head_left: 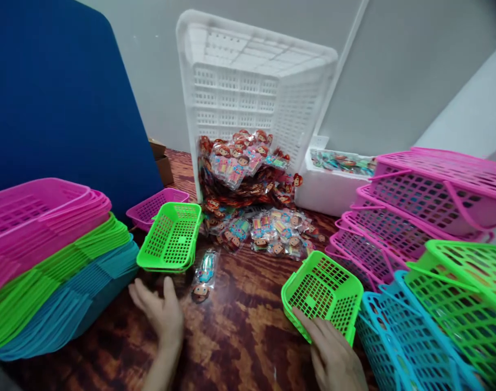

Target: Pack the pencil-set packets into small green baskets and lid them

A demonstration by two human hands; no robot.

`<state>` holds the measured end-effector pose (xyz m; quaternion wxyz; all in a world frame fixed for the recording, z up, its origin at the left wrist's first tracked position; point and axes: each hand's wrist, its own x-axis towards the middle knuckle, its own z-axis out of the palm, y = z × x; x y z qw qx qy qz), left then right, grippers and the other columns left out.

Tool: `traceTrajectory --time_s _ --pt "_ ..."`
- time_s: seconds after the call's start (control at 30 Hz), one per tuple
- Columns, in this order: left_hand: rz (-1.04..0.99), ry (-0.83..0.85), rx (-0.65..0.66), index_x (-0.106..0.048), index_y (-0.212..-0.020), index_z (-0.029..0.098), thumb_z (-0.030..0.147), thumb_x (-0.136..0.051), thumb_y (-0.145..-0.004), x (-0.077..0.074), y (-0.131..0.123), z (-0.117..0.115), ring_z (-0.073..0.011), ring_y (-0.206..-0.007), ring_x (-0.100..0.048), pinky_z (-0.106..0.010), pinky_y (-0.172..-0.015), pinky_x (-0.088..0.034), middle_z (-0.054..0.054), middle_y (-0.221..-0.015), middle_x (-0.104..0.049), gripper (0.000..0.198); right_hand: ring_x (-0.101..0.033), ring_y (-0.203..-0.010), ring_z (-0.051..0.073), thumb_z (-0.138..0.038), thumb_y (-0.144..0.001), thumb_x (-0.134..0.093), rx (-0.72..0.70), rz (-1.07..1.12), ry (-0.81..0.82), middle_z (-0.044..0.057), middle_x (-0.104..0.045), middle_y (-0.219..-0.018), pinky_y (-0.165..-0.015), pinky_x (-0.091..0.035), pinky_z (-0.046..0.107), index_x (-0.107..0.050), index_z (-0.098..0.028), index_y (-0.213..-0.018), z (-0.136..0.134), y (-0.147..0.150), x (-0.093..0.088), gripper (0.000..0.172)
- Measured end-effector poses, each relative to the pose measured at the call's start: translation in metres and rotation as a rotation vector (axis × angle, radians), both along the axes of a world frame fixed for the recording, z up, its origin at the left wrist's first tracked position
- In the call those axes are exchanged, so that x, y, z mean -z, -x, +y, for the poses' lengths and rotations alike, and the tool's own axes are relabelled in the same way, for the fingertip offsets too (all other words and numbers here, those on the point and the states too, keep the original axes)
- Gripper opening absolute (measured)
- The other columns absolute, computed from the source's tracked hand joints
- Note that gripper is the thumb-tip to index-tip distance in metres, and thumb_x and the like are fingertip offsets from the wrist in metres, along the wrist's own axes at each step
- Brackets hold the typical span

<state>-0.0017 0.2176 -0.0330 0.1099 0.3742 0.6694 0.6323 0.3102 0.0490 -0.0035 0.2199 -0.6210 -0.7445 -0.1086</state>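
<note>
My left hand (164, 312) is open, its fingers apart, just in front of a small green plastic basket (182, 239) with nothing in it. My right hand (333, 350) has its fingers over the near rim of another bare green basket (311, 302) on the right; its thumb is partly hidden. Between the two baskets, nearer the left one, lies a clear packet (206, 271) with a cartoon figure. Behind, loose packets (278, 231) of the same sort spread over the dark reddish tabletop (239, 320).
A white crate (186, 81) tipped on its side holds many packets. Nested pink, green and blue baskets (60, 260) stand at left. Filled pink (414, 201), blue (406, 331) and green baskets (459, 288) crowd the right. A white box (329, 190) and a blue panel (64, 92) stand behind.
</note>
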Motion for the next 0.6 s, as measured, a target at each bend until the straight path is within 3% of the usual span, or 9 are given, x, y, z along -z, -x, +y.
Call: traceTrajectory --time_s 0.03,0.13,0.23,0.33,0.43,0.53,0.6 --pt "0.101 -0.047 0.081 -0.031 -0.153 0.018 0.040 -0.061 -0.087 0.000 -0.007 -0.015 -0.0336 -0.148 -0.027 -0.050 -0.118 -0.029 -0.019 -0.163 -0.017 0.075 -0.068 -0.085 0.017 -0.003 -0.086 -0.040 -0.002 0.000 -0.001 0.002 -0.070 -0.096 -0.079 -0.055 0.027 -0.046 -0.029 -0.146 0.000 -0.002 0.001 0.065" --pt "0.361 -0.062 0.489 -0.041 -0.148 0.025 0.030 -0.051 -0.095 -0.006 -0.038 -0.034 -0.0272 -0.143 -0.038 -0.046 -0.117 -0.033 -0.012 -0.155 -0.039 0.054 -0.067 -0.085 0.018 -0.007 -0.088 -0.043 0.019 0.000 0.004 0.002 -0.070 -0.096 -0.077 -0.053 0.029 -0.045 -0.029 -0.147 0.001 -0.008 0.006 0.063" --pt "0.719 0.164 0.764 -0.054 -0.136 0.019 0.023 -0.043 -0.097 -0.021 -0.070 0.003 -0.0258 -0.133 -0.050 -0.044 -0.112 -0.041 -0.014 -0.141 -0.054 0.041 -0.066 -0.083 0.021 -0.011 -0.088 -0.044 0.112 -0.035 -0.026 0.003 -0.070 -0.093 -0.074 -0.052 0.035 -0.046 -0.034 -0.147 0.006 -0.015 0.004 0.063" --pt "0.826 0.238 0.812 -0.055 -0.135 0.018 0.022 -0.051 -0.095 -0.035 -0.095 0.071 -0.0258 -0.136 -0.046 -0.042 -0.115 -0.036 -0.013 -0.143 -0.054 0.041 -0.063 -0.106 0.033 -0.025 -0.092 -0.050 0.190 -0.049 -0.127 0.011 -0.067 -0.118 -0.087 -0.050 0.051 -0.043 -0.031 -0.149 0.013 -0.003 -0.009 0.057" --pt "0.912 0.337 0.810 -0.054 -0.136 0.015 0.022 -0.056 -0.094 -0.043 -0.115 0.128 -0.0275 -0.132 -0.049 -0.043 -0.112 -0.039 -0.016 -0.138 -0.057 0.042 -0.053 -0.126 0.034 -0.029 -0.094 -0.053 0.072 0.079 -0.148 0.014 -0.058 -0.136 -0.098 -0.048 0.052 -0.038 -0.026 -0.151 0.027 0.043 -0.018 0.059" --pt "0.986 0.455 0.764 -0.057 -0.130 0.016 0.032 -0.061 -0.095 -0.043 -0.131 0.157 -0.0281 -0.121 -0.056 -0.050 -0.103 -0.045 -0.013 -0.131 -0.059 0.039 -0.051 -0.130 0.025 -0.013 -0.094 -0.042 -0.029 0.326 -0.044 0.009 -0.058 -0.137 -0.103 -0.048 0.041 -0.043 -0.023 -0.146 0.065 0.101 -0.011 0.053" --pt "1.028 0.520 0.720 -0.058 -0.127 0.016 0.037 -0.062 -0.096 -0.041 -0.137 0.163 -0.0274 -0.117 -0.058 -0.052 -0.099 -0.048 -0.011 -0.131 -0.058 0.038 -0.051 -0.128 0.023 -0.008 -0.092 -0.036 0.041 0.439 0.018 0.011 -0.058 -0.137 -0.105 -0.047 0.041 -0.047 -0.019 -0.143 0.108 0.121 0.000 0.054"
